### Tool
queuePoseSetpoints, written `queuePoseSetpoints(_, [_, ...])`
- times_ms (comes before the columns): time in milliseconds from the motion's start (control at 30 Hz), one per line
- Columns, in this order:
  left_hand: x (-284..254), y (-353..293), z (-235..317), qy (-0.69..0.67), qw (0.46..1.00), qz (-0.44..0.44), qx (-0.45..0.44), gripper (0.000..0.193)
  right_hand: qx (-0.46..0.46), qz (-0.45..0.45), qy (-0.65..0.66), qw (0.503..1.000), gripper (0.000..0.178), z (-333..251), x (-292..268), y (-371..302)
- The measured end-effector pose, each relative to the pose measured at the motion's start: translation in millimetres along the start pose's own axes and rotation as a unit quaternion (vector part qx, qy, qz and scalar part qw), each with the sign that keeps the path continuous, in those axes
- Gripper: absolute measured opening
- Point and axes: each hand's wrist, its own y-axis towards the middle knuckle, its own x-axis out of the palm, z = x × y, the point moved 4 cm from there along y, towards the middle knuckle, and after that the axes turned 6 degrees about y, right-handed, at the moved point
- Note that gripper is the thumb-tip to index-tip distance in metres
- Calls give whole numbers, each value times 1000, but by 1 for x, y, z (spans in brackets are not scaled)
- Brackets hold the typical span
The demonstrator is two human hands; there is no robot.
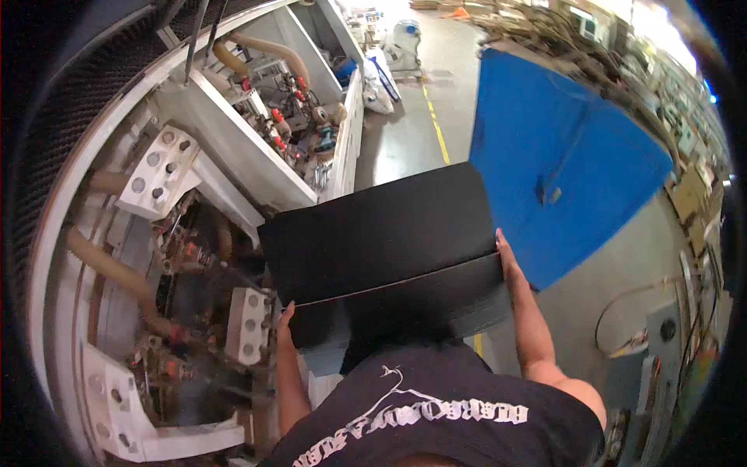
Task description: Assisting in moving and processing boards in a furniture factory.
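On a clock face centred on the view, the white-framed machine (233, 144) spans eight to eleven, with a pale holed block (248, 317) at eight. At half past seven, the left hand (286, 317) curls part-closed on the left edge of the black board (381, 226), thumb showing, fingers hidden. The board fills the centre; a swing toward ten could knock its corner on the machine, though I cannot tell whether they touch. At three, the right hand (505, 253) is bent round the opposite edge, mostly hidden; a loosened grip could let the board slip or flex along its crease. Turning toward two could scrape the blue panel (568, 148).
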Motion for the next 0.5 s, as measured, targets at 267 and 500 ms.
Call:
queuePoseSetpoints(267, [88, 289, 101, 74, 997, 16, 14, 67, 1, -74, 120, 990, 77, -73, 133, 248])
queuePoseSetpoints(500, [221, 524, 204, 112, 991, -53, -59, 59, 10, -63, 172, 983, 76, -142, 160, 431])
